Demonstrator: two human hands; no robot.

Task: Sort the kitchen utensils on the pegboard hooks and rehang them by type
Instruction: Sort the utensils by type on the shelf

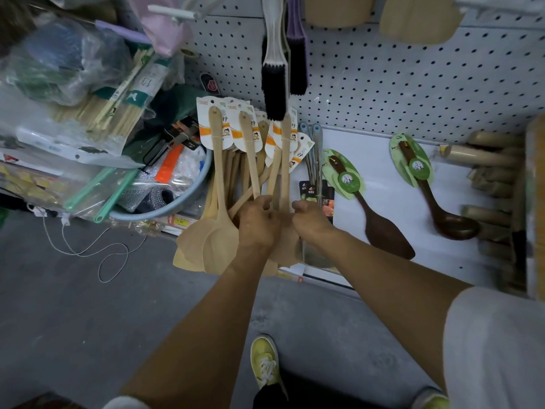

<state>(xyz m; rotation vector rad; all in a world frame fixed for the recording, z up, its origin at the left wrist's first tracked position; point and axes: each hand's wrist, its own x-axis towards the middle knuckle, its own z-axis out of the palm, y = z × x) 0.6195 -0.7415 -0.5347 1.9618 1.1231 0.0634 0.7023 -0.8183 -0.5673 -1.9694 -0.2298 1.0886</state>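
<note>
Both hands on the wooden spatulas (219, 184), frame centre.
My left hand (258, 221) curls round the handles; right hand (309, 219) pinches beside it; long axes run up toward the pegboard (383, 78).

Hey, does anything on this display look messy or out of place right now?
Yes. The pale wooden spatulas are bunched in a crossed fan, held by the left hand and right hand. The dark brown wooden spatula and dark brown wooden ladle lie askew on the white shelf.
</note>
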